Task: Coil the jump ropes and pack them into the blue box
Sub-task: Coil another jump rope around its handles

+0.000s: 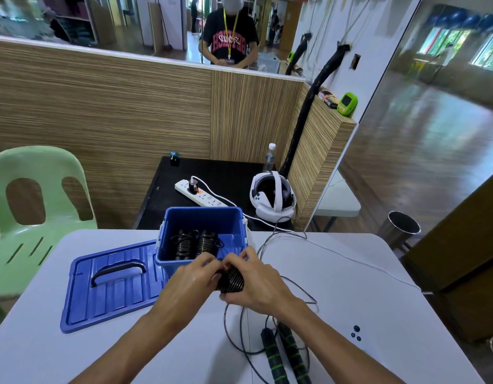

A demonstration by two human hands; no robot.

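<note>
Gripping coiled rope bundle [232,279] just before blue box [202,234], left hand [194,275] and right hand [256,286] both clasp it (springy cord; hold across wraps).

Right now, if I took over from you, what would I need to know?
Both hands, left hand and right hand, grip a coiled rope bundle just in front of the blue box.
Two coiled ropes already lie inside the box.
The lid lies off, left of it.
Left: pack this bundle, then coil the green-striped rope lying loose near you.
</note>
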